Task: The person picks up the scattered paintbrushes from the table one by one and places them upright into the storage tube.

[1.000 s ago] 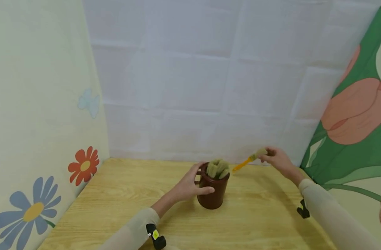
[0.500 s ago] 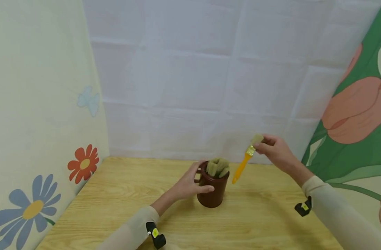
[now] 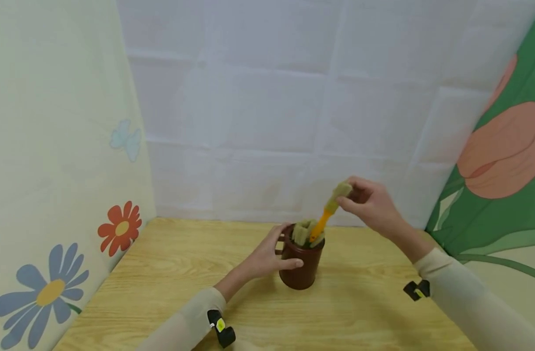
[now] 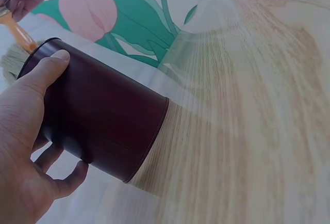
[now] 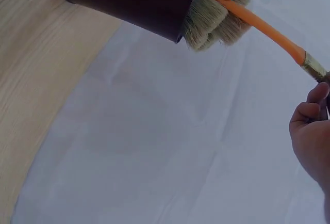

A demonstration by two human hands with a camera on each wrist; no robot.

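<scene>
A dark brown cylindrical holder stands upright on the table, with several paintbrushes in it, pale bristles up. My left hand grips the holder from its left side; the thumb lies across its front in the left wrist view. Above the rim, my right hand pinches another paintbrush by its bristle end. That brush slants, its orange handle pointing down, with the handle tip at the holder's mouth among the bristles. How deep the tip sits is hidden.
The wooden table meets a creased white sheet behind the holder. Walls with painted flowers stand left and right. A black wrist strap sits on each sleeve.
My right hand has moved left and up, swinging the paintbrush from lying slanted near the table to over the holder, handle tip now at its mouth. My left hand keeps its grip.
</scene>
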